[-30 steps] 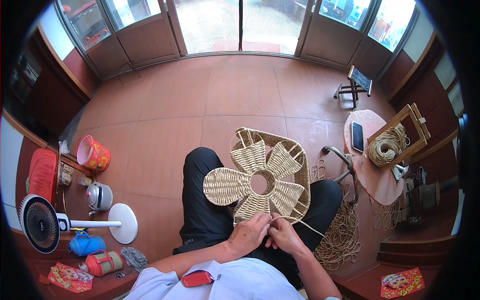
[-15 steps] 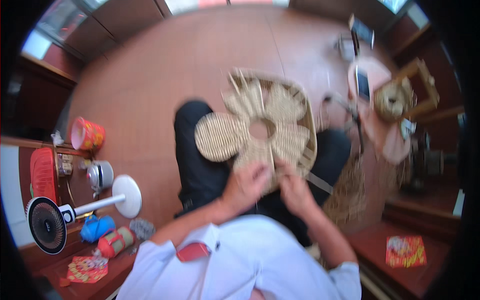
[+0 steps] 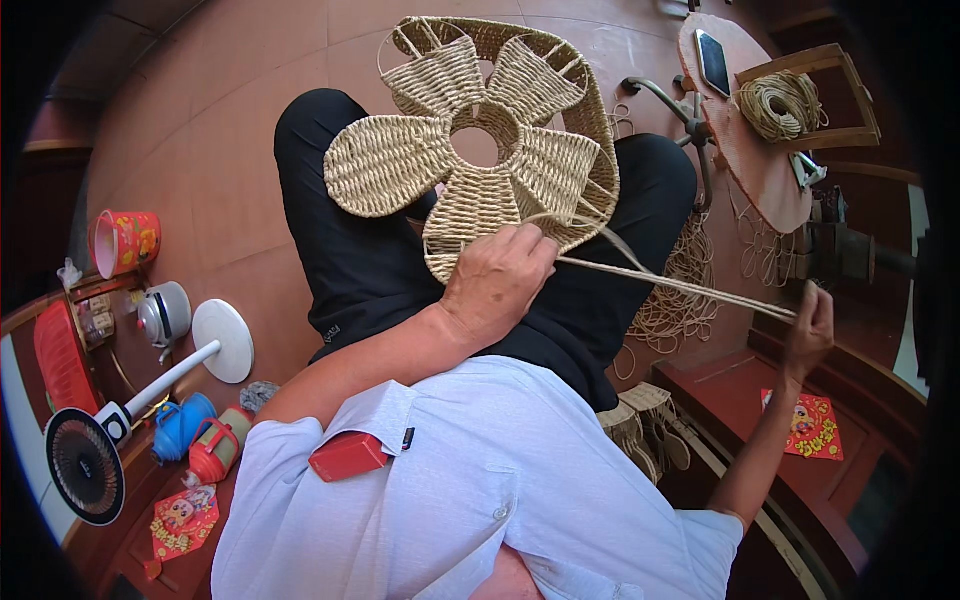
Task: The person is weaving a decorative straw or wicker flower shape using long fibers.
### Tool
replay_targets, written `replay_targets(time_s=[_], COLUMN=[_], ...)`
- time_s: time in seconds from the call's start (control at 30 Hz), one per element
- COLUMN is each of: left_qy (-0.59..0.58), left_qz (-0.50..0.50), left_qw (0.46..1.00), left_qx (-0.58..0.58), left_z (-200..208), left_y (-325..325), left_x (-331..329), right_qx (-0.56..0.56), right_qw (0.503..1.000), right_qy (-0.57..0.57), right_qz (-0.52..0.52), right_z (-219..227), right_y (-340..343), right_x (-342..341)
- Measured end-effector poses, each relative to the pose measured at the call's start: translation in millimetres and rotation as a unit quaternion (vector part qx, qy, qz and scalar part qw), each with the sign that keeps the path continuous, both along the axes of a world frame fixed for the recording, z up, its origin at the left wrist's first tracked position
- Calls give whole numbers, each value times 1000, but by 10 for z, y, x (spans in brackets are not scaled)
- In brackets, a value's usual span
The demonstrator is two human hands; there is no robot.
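Filling the background: reddish tiled floor (image 3: pixel 220 225). Dark trousers (image 3: pixel 325 190) next, knees spread. Counter (image 3: pixel 755 170), pinkish slab, far right. Woven basket (image 3: pixel 478 190) sits across the lap, between the knees: petal-shaped panels around a round hole, bare ribs showing at some petal ends. Stand fan (image 3: pixel 85 465), black head and white base, on the left. Tangled cord pile (image 3: pixel 675 300) on the floor, right of the right knee. Wooden frame (image 3: pixel 864 95) on the counter, cord coil (image 3: pixel 780 105) up against it. Red bucket (image 3: pixel 128 243) at left, kettle (image 3: pixel 165 312) just on the near side of it. Left hand (image 3: pixel 498 275), back up, fingers bent at the basket's near edge; fingertips hidden, can't tell what they grip. Right hand (image 3: pixel 812 325) well off to the right, clear of the basket, fingers closed on cord strands (image 3: pixel 690 290). Phone (image 3: pixel 712 62) on the counter, left of the coil. Red box (image 3: pixel 348 457) sticking out of the shirt pocket. Thinnest item, the strands: nearly straight from beside the left hand to the right one.
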State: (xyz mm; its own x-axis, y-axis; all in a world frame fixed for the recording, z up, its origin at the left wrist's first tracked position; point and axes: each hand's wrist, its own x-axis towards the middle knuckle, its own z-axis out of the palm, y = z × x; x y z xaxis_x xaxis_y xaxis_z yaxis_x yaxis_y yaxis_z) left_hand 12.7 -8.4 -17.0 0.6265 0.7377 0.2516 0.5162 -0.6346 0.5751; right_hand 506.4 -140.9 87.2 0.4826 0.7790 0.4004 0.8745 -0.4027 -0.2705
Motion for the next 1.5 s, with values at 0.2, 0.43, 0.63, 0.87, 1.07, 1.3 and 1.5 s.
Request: replay_targets(time_s=[0.2, 0.43, 0.63, 0.87, 1.07, 1.3, 1.5], left_qy=[-23, -17, -54, -26, 6, -10, -39], left_qz=[0, -28, 73, 144, 159, 177, 169], left_qw=[1000, 998, 995, 987, 980, 973, 969], left_qx=[10, 51, 40, -58, -123, -148, -175], left_z=[-26, 7, 1, 127, 198, 190, 199], left_y=[19, 77, 141, 36, 58, 111, 192], left_x=[-78, -33, -232, -429, -530, -550, -582], right_qx=[-53, 12, -108, -94, 1, -14, -47], right_qw=[971, 963, 929, 946, 900, 902, 901], right_qy=[-159, -223, -263, 133, 207, 216, 265], right_qz=[-169, -150, -235, 281, 383, 374, 339], right_z=[345, 561, 1056, -436, -906, -1062, -1023], right_y=[-372, -621, -377, 338, 662, 637, 687], right_x=[970, 2293, 1952, -2356, -3546, -3587, -3642])
